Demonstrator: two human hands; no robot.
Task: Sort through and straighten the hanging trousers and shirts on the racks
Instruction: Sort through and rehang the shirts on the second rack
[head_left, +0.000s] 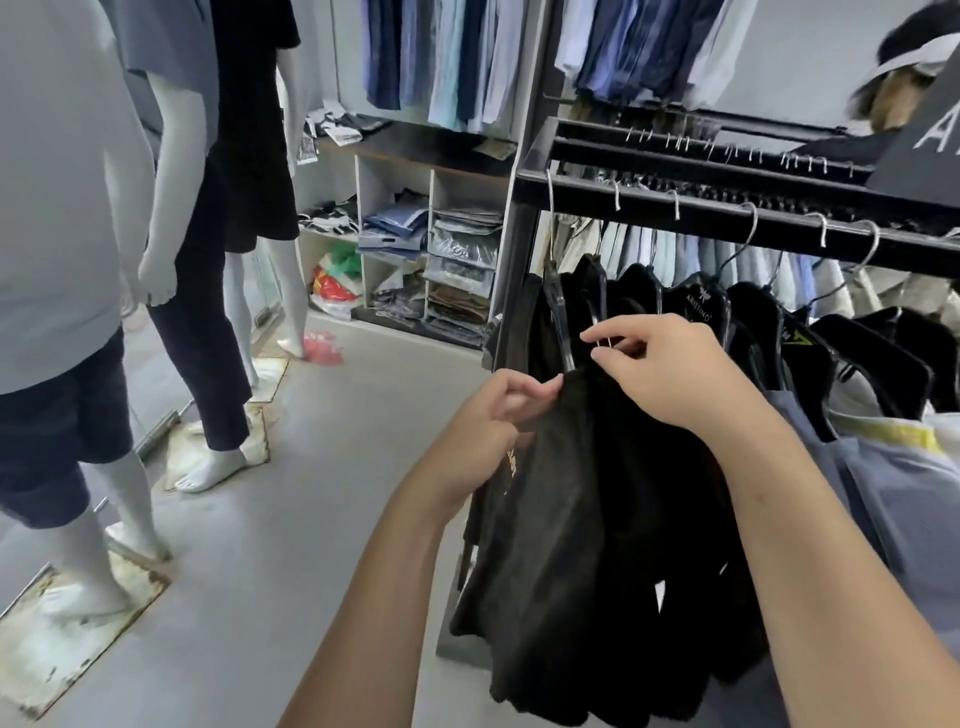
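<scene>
The left hand (498, 410) pinches the upper edge of a black garment (582, 519) that hangs at the near end of the black rack rail (727, 213); its grip is closed, thumb and forefinger pressed together on the cloth. Just above and to the right of that grip, the right hand (670, 369) reaches over the same garment, thumb and forefinger nearly together around a thin bright wire or clip at the garment's top; whether they truly clamp it cannot be told. Between the two grips runs the dark hanger (563, 317) of the garment, its metal hook rising to the rail overhead. To the right of the right grip hang more black garments on black hangers (701, 306), one bearing white lettering, and further right a grey-blue garment (893, 493). Beyond the rail, a second row of pale shirts (675, 254) hangs behind it. Well to the left of the left grip stand white mannequins (176, 208) in dark trousers on the grey floor (311, 493). Above and left of both grips, open shelves (431, 244) hold folded clothing, with blue and white shirts (447, 57) hanging over them.
</scene>
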